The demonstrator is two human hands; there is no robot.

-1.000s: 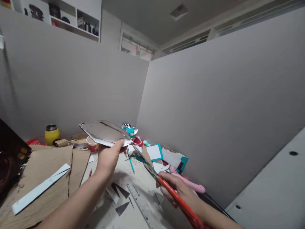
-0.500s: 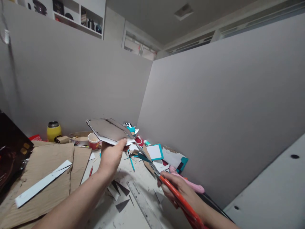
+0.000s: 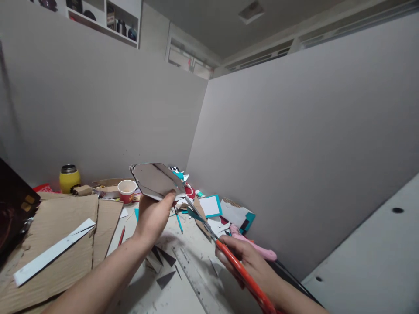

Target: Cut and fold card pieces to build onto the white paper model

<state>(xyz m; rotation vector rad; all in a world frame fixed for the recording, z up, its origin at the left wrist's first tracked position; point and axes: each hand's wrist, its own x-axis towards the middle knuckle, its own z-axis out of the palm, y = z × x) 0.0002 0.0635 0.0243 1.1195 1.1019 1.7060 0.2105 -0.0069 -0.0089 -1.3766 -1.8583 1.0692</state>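
Observation:
My left hand (image 3: 155,218) grips a grey and white cardboard piece (image 3: 153,178) by its near edge, thumb on top and fingers below. The piece is held tilted above the table, with dark lines along its border. In my right hand (image 3: 242,257) is a pair of scissors with red handles (image 3: 240,268). Their blades (image 3: 196,213) point up and left, the tips at the right corner of the cardboard piece. Whether the tips touch it I cannot tell.
Brown cardboard (image 3: 65,248) with a white strip (image 3: 54,253) lies left. A yellow jar (image 3: 69,179) and a paper cup (image 3: 127,192) stand behind. A clear ruler (image 3: 190,277), dark triangular scraps (image 3: 166,280), a red pencil (image 3: 121,236) and a pink-handled tool (image 3: 253,246) lie on the table (image 3: 147,290).
The cardboard piece has tilted and turned in my left hand, its left end shifting right and showing more of its grey face. The view has shifted slightly; both hands keep their holds.

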